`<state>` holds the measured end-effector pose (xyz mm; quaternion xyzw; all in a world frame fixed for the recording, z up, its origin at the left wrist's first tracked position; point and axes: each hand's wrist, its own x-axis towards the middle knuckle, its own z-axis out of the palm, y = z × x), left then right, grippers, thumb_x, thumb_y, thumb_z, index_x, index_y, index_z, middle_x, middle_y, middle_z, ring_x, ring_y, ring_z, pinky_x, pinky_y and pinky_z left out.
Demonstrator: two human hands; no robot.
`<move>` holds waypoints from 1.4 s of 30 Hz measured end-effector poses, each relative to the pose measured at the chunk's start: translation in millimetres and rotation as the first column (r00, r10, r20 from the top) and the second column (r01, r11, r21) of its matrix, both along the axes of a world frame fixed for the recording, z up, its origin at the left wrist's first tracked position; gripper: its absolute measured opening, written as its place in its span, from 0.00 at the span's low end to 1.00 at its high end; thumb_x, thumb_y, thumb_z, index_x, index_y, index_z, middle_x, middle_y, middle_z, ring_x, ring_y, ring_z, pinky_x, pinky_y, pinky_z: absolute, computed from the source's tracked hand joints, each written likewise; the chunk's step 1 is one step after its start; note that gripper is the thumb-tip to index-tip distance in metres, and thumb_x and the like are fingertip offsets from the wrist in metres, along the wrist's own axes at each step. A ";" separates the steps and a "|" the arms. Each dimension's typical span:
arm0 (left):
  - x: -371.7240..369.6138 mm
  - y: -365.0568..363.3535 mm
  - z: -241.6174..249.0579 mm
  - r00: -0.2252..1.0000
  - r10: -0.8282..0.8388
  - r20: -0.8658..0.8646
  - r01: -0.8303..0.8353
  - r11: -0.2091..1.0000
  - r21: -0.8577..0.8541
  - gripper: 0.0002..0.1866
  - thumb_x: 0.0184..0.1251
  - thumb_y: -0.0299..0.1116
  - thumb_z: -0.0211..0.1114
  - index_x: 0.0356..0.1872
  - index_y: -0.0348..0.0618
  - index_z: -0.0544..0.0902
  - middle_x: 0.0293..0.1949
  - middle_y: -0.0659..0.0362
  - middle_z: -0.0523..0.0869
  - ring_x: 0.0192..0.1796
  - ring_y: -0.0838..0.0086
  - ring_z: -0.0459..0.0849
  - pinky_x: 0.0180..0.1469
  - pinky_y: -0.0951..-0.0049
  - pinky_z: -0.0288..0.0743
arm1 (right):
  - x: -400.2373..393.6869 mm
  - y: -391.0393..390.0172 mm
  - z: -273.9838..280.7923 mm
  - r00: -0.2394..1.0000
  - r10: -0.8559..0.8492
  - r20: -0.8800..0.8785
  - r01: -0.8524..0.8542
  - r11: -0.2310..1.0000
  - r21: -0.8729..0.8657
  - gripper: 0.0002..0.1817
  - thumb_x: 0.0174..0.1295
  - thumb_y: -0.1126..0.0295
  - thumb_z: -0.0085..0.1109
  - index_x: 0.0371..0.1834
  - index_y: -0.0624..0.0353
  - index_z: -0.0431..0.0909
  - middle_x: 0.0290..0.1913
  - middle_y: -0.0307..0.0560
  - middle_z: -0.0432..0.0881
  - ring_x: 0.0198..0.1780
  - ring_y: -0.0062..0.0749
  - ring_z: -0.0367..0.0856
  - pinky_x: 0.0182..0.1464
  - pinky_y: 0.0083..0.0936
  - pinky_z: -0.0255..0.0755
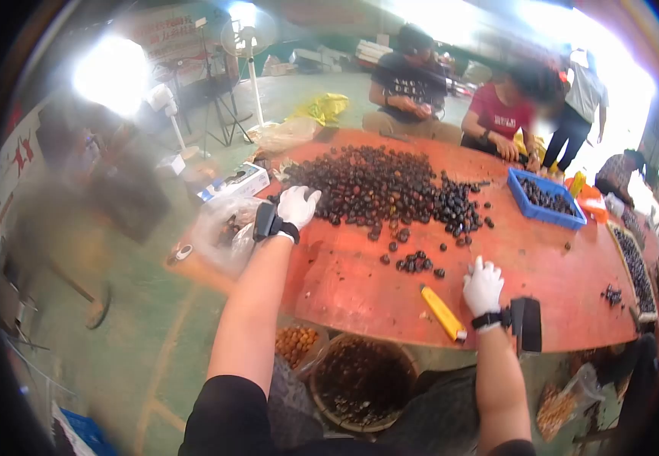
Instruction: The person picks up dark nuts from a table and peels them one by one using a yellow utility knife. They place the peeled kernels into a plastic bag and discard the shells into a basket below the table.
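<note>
At the left edge of a big pile of dark brown, round nut-like pieces [375, 178], my left hand [297, 208] in a white glove lies palm down. Its fingers are apart and touch the nearest pieces; nothing shows in its grasp. My right hand [484, 287], also white-gloved, rests on the red tabletop [344, 292] with fingers loosely bent and apart, holding nothing visible. Just left of it lies a yellow-handled tool [443, 313], perhaps a cutter. A small cluster of dark pieces [414, 263] sits between the pile and my right hand.
A clear plastic bag [227, 235] and a white box [237, 181] are by my left forearm. Below the table edge stand a round basket [409, 372] of dark bits and a bag of orange-brown pieces [297, 343]. A blue crate [519, 199] stands right; two people sit opposite.
</note>
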<state>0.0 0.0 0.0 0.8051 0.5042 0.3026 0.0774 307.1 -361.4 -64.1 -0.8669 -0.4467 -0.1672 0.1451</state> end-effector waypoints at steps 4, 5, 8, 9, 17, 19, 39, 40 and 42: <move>35.7 25.9 -34.1 0.974 0.166 0.151 -0.183 0.978 0.102 0.41 0.66 0.66 0.61 0.71 0.46 0.74 0.73 0.51 0.72 0.77 0.51 0.63 0.76 0.45 0.56 | -28.2 -8.5 46.8 0.951 0.308 0.008 -0.307 0.951 -0.034 0.35 0.53 0.47 0.74 0.58 0.58 0.77 0.56 0.57 0.77 0.63 0.55 0.72 0.60 0.50 0.69; 37.0 33.7 -32.4 0.968 0.192 0.161 -0.211 0.971 0.110 0.43 0.66 0.67 0.61 0.73 0.47 0.72 0.75 0.51 0.68 0.78 0.51 0.60 0.77 0.42 0.52 | -44.0 -10.7 49.9 0.919 0.395 -0.010 -0.395 0.917 -0.048 0.36 0.52 0.45 0.74 0.57 0.58 0.77 0.55 0.56 0.77 0.63 0.54 0.71 0.60 0.51 0.69; 40.8 50.9 -26.6 0.972 0.203 0.122 -0.214 0.973 0.085 0.48 0.63 0.71 0.60 0.77 0.50 0.67 0.78 0.54 0.64 0.80 0.49 0.56 0.77 0.38 0.49 | -85.8 -18.5 78.5 0.905 0.394 -0.159 -0.421 0.882 -0.210 0.38 0.49 0.44 0.76 0.57 0.57 0.76 0.54 0.53 0.77 0.59 0.52 0.75 0.55 0.48 0.72; 42.0 57.5 -24.1 0.972 0.203 0.116 -0.213 0.973 0.087 0.49 0.62 0.72 0.60 0.77 0.51 0.66 0.78 0.54 0.64 0.80 0.49 0.55 0.77 0.37 0.48 | -90.5 -17.8 81.9 0.907 0.384 -0.174 -0.417 0.875 -0.245 0.38 0.48 0.45 0.77 0.57 0.56 0.75 0.53 0.52 0.77 0.58 0.51 0.76 0.53 0.47 0.73; 50.3 102.1 0.2 0.984 0.177 -0.001 -0.176 0.982 -0.073 0.39 0.63 0.75 0.55 0.72 0.73 0.73 0.79 0.59 0.64 0.82 0.53 0.52 0.78 0.30 0.30 | -79.4 -4.3 83.9 0.927 0.329 -0.178 -0.374 0.837 -0.400 0.38 0.44 0.47 0.81 0.52 0.58 0.73 0.47 0.51 0.77 0.50 0.48 0.79 0.45 0.42 0.78; 48.6 103.8 -3.5 0.998 0.055 -0.028 -0.059 0.981 -0.186 0.34 0.62 0.72 0.57 0.67 0.72 0.79 0.74 0.63 0.72 0.78 0.53 0.63 0.76 0.28 0.40 | -78.6 -1.3 89.1 0.920 0.289 -0.265 -0.382 0.817 -0.433 0.39 0.44 0.49 0.81 0.55 0.58 0.73 0.49 0.55 0.77 0.53 0.53 0.79 0.48 0.43 0.79; 88.7 -8.2 -32.6 0.988 0.020 0.154 -0.013 0.999 -0.050 0.21 0.62 0.56 0.66 0.45 0.53 0.88 0.51 0.52 0.85 0.57 0.54 0.81 0.58 0.50 0.72 | -66.9 2.5 70.1 0.903 0.241 -0.356 -0.358 0.879 -0.314 0.30 0.51 0.60 0.79 0.50 0.59 0.71 0.47 0.57 0.80 0.50 0.56 0.83 0.47 0.45 0.81; 95.2 -20.1 -37.8 0.966 0.018 0.256 -0.027 0.999 0.031 0.18 0.60 0.53 0.66 0.41 0.52 0.88 0.48 0.50 0.85 0.54 0.50 0.80 0.57 0.49 0.72 | -66.8 2.7 69.1 0.900 0.239 -0.365 -0.355 0.887 -0.295 0.30 0.50 0.61 0.80 0.50 0.59 0.71 0.47 0.57 0.81 0.51 0.56 0.83 0.48 0.45 0.80; 107.5 -33.8 -43.2 0.950 0.010 0.313 -0.005 1.000 -0.017 0.17 0.62 0.51 0.67 0.43 0.52 0.87 0.51 0.52 0.82 0.58 0.51 0.78 0.60 0.50 0.71 | -65.9 2.9 67.8 0.895 0.232 -0.382 -0.344 0.903 -0.256 0.31 0.48 0.61 0.81 0.51 0.59 0.72 0.48 0.58 0.81 0.51 0.57 0.83 0.49 0.46 0.80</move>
